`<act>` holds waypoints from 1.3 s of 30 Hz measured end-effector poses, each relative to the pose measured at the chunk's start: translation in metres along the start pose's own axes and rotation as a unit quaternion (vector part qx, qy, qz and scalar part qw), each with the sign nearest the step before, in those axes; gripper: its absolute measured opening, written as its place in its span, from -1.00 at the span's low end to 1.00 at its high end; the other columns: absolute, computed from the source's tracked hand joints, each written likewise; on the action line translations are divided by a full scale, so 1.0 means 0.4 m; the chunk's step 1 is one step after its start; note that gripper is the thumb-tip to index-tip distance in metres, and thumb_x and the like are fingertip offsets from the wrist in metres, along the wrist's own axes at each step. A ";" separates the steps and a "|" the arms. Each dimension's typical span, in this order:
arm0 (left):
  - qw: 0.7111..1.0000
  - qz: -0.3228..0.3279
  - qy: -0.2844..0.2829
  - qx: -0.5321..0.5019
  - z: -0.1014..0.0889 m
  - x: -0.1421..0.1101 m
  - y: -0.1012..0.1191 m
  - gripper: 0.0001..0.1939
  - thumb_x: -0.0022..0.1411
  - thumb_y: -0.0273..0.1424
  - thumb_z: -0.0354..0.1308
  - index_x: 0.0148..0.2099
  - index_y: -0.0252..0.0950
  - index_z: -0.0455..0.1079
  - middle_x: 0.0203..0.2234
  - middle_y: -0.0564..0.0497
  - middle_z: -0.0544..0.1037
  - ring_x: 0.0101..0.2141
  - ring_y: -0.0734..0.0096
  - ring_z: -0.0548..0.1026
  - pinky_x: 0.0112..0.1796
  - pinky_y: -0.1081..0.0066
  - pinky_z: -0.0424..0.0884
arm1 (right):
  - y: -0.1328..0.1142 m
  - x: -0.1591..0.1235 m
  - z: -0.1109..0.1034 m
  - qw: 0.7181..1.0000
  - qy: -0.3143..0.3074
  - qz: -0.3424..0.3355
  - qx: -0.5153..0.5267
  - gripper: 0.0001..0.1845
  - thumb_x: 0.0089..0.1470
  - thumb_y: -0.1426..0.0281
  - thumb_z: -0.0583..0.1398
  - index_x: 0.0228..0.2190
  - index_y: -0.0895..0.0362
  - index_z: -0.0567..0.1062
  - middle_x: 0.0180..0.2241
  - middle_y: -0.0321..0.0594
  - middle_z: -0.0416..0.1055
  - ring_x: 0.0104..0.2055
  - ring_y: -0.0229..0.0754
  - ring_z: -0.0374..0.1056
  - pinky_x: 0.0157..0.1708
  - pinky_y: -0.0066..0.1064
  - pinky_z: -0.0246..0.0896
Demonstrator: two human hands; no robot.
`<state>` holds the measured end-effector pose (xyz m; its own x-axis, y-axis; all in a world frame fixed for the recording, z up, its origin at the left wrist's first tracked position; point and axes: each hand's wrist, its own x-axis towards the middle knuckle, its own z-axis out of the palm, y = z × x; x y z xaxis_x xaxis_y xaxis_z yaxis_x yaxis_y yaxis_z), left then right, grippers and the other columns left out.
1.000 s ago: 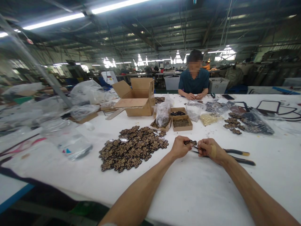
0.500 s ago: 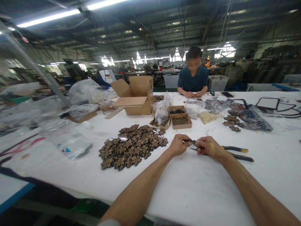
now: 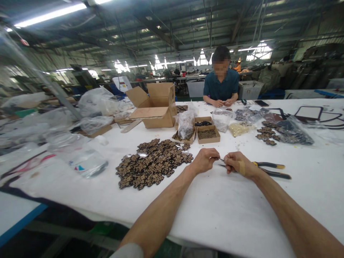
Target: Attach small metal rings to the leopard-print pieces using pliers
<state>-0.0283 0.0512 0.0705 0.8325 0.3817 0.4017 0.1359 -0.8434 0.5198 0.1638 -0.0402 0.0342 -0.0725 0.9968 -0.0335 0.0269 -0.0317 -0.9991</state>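
Note:
Over the white table (image 3: 193, 200), my left hand (image 3: 205, 159) is closed in a pinch on a small dark patterned patch (image 3: 220, 159), seen nearly edge-on. My right hand (image 3: 238, 163), a tan plaster on it, has its fingers pinched together at the patch's other edge. What those right fingertips hold is too small to make out. Pliers with black and yellow handles (image 3: 275, 175) lie under and beyond my right hand, their tips showing near its fingers. Left of my hands spreads a pile of brown-and-black flower-shaped patches (image 3: 154, 163).
Small boxes of metal bits (image 3: 208, 139), a bag of gold-coloured pieces (image 3: 240, 129) and an open carton (image 3: 158, 120) stand beyond my hands. A clear water jug (image 3: 87, 165) lies at left. Across the table sits a co-worker (image 3: 221, 84), hands on small items.
The patch between my hands has turned more edge-on, showing less of its patterned face. My hands stay close together. The whole view has shifted slightly.

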 end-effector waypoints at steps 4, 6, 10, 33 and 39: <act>1.000 -0.001 -0.014 0.001 0.000 0.000 0.002 -0.76 0.19 -0.57 0.06 -0.21 -0.31 0.55 -0.27 -0.10 0.56 -0.23 0.34 0.49 -0.15 0.41 0.36 | 0.018 0.007 -0.005 0.999 -0.008 -0.016 -0.045 -0.61 0.04 0.08 0.25 -0.46 0.16 0.39 -0.59 -0.29 0.36 -0.56 -0.21 0.33 -0.49 -0.38 0.36; 1.000 -0.001 -0.010 0.001 0.005 -0.002 0.003 -0.75 0.18 -0.58 0.07 -0.19 -0.29 0.55 -0.27 -0.09 0.56 -0.22 0.34 0.49 -0.15 0.41 0.36 | 0.026 0.010 -0.004 0.998 -0.001 -0.016 -0.059 -0.61 0.04 0.07 0.24 -0.44 0.17 0.40 -0.57 -0.27 0.37 -0.55 -0.20 0.35 -0.49 -0.39 0.35; 1.000 -0.010 0.000 -0.007 0.022 -0.006 0.008 -0.76 0.18 -0.56 0.10 -0.17 -0.27 0.54 -0.25 -0.07 0.56 -0.22 0.34 0.49 -0.15 0.42 0.36 | 0.034 0.013 0.002 0.999 -0.001 -0.015 -0.030 -0.61 0.04 0.07 0.26 -0.40 0.16 0.39 -0.56 -0.29 0.38 -0.53 -0.19 0.37 -0.48 -0.39 0.34; 0.971 -0.117 0.035 -0.207 0.077 -0.011 -0.029 -0.83 0.07 -0.45 0.26 -0.25 -0.40 0.53 -0.42 -0.05 0.57 -0.39 0.41 0.49 -0.33 0.48 0.39 | 0.011 0.007 -0.008 0.973 -0.029 0.127 0.193 -0.76 -0.13 0.35 0.36 -0.54 0.22 0.43 -0.54 -0.28 0.29 -0.54 -0.33 0.14 -0.55 -0.47 0.23; 0.903 -0.181 0.014 -0.389 0.090 -0.008 -0.050 -0.66 -0.04 -0.32 0.39 -0.24 -0.46 0.51 -0.44 -0.11 0.57 -0.42 0.32 0.54 -0.33 0.37 0.49 | 0.014 0.013 -0.010 0.966 -0.015 0.155 0.206 -0.80 -0.14 0.42 0.34 -0.59 0.24 0.42 -0.56 -0.26 0.25 -0.56 -0.37 0.07 -0.58 -0.50 0.20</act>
<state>-0.0143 0.0533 0.0317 0.7939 0.5974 0.1131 -0.0310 -0.1460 0.9888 0.1675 -0.0348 0.0284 -0.1543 0.9325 -0.3264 -0.3457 -0.3605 -0.8663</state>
